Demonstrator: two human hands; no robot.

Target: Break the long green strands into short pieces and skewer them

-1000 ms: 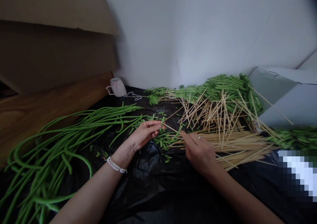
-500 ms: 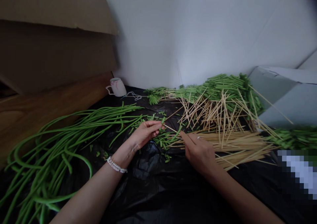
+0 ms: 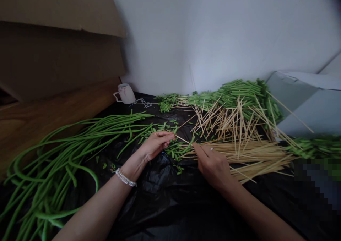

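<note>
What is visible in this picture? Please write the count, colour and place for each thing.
Wall: one, greyish, back.
Plastic sheet: one, black, underneath.
Large carton: one, brown, upper left.
Pale carton: one, grey-white, right.
Wooden panel: one, brown, left.
Mug: one, pale, back left.
String: one tangle, pale, beside the mug.
Long stalks: many, green, left.
Cut pieces: many, green, centre, back and right edge.
Wooden sticks: many, tan, right of centre.
Thin stick: one, tan, centre.
Bracelet: one, white, left wrist.
Ring: one, silvery, right hand.
Left hand: one, bare, pinching the thin stick.
Right hand: one, bare, near the stick's other end.
</note>
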